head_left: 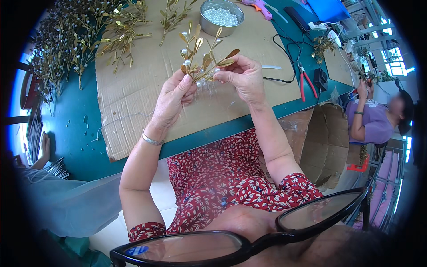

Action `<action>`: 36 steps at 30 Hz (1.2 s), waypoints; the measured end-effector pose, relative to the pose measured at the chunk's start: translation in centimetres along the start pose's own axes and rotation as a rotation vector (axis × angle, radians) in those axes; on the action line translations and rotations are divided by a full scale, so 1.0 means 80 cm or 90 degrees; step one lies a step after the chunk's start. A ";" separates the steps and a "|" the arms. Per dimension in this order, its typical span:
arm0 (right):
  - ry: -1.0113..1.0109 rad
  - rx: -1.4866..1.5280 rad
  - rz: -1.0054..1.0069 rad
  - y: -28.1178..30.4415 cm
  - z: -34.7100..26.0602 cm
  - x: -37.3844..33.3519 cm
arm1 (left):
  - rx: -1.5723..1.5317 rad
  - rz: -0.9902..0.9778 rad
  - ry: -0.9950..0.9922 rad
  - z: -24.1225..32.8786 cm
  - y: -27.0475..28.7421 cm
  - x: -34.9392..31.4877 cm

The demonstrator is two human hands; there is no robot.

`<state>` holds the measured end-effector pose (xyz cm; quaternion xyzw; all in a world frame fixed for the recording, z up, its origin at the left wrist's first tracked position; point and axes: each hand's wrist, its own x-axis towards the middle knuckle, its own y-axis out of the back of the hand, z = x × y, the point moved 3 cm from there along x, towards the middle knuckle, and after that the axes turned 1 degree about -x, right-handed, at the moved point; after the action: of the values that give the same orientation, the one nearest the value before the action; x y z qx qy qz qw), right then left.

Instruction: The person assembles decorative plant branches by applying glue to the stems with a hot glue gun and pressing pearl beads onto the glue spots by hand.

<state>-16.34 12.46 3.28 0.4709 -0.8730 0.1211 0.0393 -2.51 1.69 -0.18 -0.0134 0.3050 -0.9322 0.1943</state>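
Observation:
Above the cardboard sheet (133, 93), both my hands hold one artificial sprig (200, 55) with gold leaves and white pearl beads. My left hand (175, 95) pinches it low on its left side, thumb against the fingers. On the right side, my right hand (242, 78) has thumb and forefinger closed on the sprig beside a pearl and a gold leaf. Thin clear strands hang under the sprig between my hands. Just beyond it stands a round metal tin (222, 30) full of white pearl beads.
Gold sprigs (122, 38) lie at the back left, beside a dense heap of beaded sprigs (66, 49). A pink glue gun (260, 8), black cables and red-handled pliers (307, 82) lie to the right. A cardboard box (327, 142) stands right, near another person (371, 115).

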 end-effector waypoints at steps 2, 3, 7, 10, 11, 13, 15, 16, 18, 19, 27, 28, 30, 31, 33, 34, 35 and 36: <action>-0.006 0.008 -0.011 0.000 -0.001 0.001 | 0.019 -0.020 0.005 -0.001 0.003 -0.001; -0.008 0.015 -0.018 0.000 -0.002 0.001 | 0.018 -0.021 0.005 -0.001 0.003 -0.001; -0.023 -0.001 -0.020 0.005 -0.002 0.001 | 0.029 -0.020 0.005 0.001 0.000 0.000; -0.024 -0.016 -0.037 0.006 -0.007 0.002 | 0.030 -0.014 0.004 0.001 -0.001 0.001; -0.027 -0.024 -0.042 0.006 -0.009 0.002 | 0.028 -0.019 0.003 0.001 -0.001 0.001; -0.031 -0.033 -0.046 0.006 -0.015 0.001 | 0.034 -0.017 0.004 0.000 -0.001 0.000; -0.068 -0.095 -0.052 0.005 -0.020 0.000 | 0.041 -0.014 0.004 -0.001 0.000 0.000; -0.068 -0.095 -0.053 0.005 -0.022 0.000 | 0.044 -0.013 0.004 -0.001 0.001 0.000; -0.083 -0.110 -0.049 0.005 -0.024 -0.001 | 0.047 -0.013 0.004 -0.002 0.001 0.001; -0.083 -0.110 -0.048 0.005 -0.021 -0.001 | 0.050 -0.011 0.008 -0.001 0.001 0.001; -0.020 -0.017 -0.022 0.010 0.000 -0.001 | 0.057 -0.007 -0.011 -0.004 0.007 0.003; -0.020 -0.017 -0.023 0.010 0.000 -0.001 | 0.060 -0.005 -0.013 -0.004 0.007 0.003; -0.030 -0.009 -0.029 0.010 -0.003 -0.002 | 0.062 -0.002 -0.015 -0.004 0.007 0.003; -0.030 -0.010 -0.028 0.011 -0.002 -0.002 | 0.072 0.004 -0.015 -0.004 0.007 0.003; -0.013 -0.001 -0.041 0.013 0.001 -0.002 | 0.082 0.010 -0.015 -0.003 0.007 0.002; -0.014 -0.001 -0.041 0.013 0.001 -0.001 | 0.090 0.012 -0.017 -0.001 0.006 0.001; -0.019 -0.004 -0.043 0.014 0.002 -0.001 | 0.098 0.015 -0.019 0.000 0.005 0.001; -0.024 -0.007 -0.045 0.014 0.002 -0.001 | 0.098 0.016 -0.019 0.000 0.006 0.001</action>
<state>-17.20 13.06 2.92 0.5033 -0.8571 0.1058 0.0300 -2.40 1.32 -0.49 -0.0086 0.2299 -0.9500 0.2109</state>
